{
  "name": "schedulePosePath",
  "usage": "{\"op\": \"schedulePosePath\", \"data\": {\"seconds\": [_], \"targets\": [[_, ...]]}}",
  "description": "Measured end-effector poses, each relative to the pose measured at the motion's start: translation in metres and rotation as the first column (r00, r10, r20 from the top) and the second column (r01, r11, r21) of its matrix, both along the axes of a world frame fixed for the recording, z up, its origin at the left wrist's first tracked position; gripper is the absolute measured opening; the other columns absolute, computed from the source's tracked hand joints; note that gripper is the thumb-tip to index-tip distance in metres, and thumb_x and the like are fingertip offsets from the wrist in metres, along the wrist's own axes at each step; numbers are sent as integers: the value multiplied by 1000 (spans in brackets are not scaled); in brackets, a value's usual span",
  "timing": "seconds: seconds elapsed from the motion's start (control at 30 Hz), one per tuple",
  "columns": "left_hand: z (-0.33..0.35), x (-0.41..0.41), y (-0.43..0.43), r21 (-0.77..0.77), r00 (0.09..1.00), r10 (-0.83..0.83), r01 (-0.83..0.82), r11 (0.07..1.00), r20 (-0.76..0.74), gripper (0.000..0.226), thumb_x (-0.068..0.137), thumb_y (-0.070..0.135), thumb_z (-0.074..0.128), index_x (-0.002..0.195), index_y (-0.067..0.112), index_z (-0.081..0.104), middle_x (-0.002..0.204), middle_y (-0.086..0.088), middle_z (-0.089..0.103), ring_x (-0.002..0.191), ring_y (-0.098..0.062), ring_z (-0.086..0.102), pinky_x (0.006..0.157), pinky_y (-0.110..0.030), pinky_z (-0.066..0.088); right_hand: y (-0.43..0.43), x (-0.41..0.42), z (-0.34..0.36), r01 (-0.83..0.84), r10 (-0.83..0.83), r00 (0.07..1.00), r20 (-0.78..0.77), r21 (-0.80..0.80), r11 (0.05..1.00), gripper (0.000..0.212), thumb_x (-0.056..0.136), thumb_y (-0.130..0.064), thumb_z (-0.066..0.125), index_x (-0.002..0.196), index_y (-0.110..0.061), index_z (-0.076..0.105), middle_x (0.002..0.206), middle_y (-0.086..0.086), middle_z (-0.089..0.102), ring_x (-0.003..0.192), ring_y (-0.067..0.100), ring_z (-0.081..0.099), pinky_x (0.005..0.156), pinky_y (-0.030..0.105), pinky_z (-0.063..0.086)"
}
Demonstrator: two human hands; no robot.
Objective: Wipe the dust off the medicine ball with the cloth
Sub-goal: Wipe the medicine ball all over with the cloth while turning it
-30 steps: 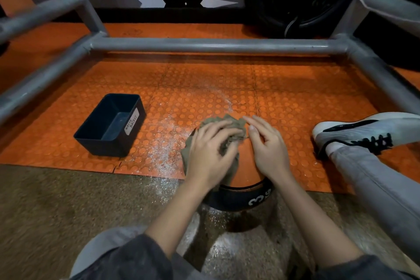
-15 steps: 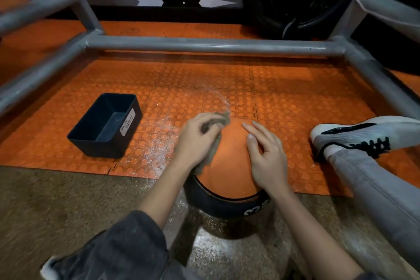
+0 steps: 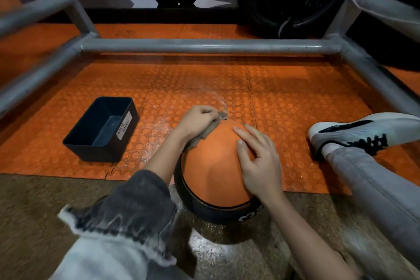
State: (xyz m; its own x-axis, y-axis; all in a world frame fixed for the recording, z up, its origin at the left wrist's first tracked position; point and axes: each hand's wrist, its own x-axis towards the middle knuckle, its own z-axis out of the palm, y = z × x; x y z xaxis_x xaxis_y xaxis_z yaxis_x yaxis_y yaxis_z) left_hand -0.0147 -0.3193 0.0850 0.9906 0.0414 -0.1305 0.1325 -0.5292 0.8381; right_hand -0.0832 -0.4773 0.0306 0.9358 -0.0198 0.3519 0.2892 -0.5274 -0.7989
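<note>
Orange studded rubber floor mat (image 3: 284, 102) inside grey metal tube frame (image 3: 204, 45). Orange-and-black textured medicine ball (image 3: 211, 173) sits at the mat's near edge. Left hand (image 3: 197, 120) clutches bunched grey-brown cloth (image 3: 205, 135) against the ball's upper left flank. Right hand (image 3: 259, 161) lies flat on top right, fingers straight.

Advice: keep the steadying press, overlap strokes, roll ball for underside.

Versus one second ago: cloth has left the crown, now at the left.
</note>
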Motion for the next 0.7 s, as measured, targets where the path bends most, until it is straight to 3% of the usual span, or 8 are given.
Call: {"op": "schedulePosePath", "data": {"seconds": [0.07,0.13,0.23,0.33,0.4,0.53,0.63,0.7], "targets": [[3,-12,-13,126,983,-86,66,990,161,14,87,20,57,91,25,70,93,3,66,89,-11,56,73,-23,41,-1,1,-1,8,-8,1000,11,0,1000,45,87,-53,34,120,-40,62,135,-10,54,130,20,43,105,52,34],[3,-16,-17,193,961,-157,113,975,229,16,85,23,59,94,25,72,96,4,69,92,-10,57,77,-23,41,-3,2,-1,0,0,1000,16,-7,1000,46,87,-53,34,121,-40,61,135,-9,55,129,20,44,105,51,34],[2,1,-5,52,986,-134,130,990,95,11,86,23,58,89,22,69,95,1,66,90,-11,56,77,-24,41,-1,2,-1,1,-1,1000,14,-15,1000,47,87,-53,34,121,-38,63,135,-8,55,129,21,44,104,53,34],[-11,8,19,-53,996,-15,10,999,-86,17,93,21,52,84,16,65,91,-3,64,77,-14,55,60,-15,42,-1,-1,-1,4,-4,1000,18,-12,1000,45,87,-54,35,120,-40,62,135,-10,54,130,20,43,106,53,33],[-26,-4,34,-181,987,85,-109,977,-135,18,95,23,51,93,15,66,88,1,64,72,-12,57,56,-13,43,-1,0,2,-5,5,1000,-19,-10,1000,46,85,-56,34,120,-43,61,136,-12,53,131,17,40,108,49,31],[-54,-41,41,-430,918,362,-395,812,-160,19,95,26,50,90,21,67,94,-5,68,84,-22,62,74,-30,47,-5,7,6,-25,27,997,-73,22,999,37,89,-46,43,120,-39,63,137,-9,53,132,16,40,110,35,28],[-66,-62,25,-443,869,494,-455,772,-32,25,98,22,44,110,13,64,110,-2,63,104,-22,58,92,-35,43,-11,11,7,0,3,996,-89,37,999,27,97,-33,50,120,-37,63,137,-7,53,132,16,40,105,30,26],[-63,-73,12,-489,840,541,-458,743,35,25,97,21,48,115,12,63,113,-4,64,105,-20,59,91,-34,47,-13,12,7,8,-2,994,-108,53,999,28,97,-32,49,120,-38,62,137,-7,53,133,14,40,108,33,29]]}}
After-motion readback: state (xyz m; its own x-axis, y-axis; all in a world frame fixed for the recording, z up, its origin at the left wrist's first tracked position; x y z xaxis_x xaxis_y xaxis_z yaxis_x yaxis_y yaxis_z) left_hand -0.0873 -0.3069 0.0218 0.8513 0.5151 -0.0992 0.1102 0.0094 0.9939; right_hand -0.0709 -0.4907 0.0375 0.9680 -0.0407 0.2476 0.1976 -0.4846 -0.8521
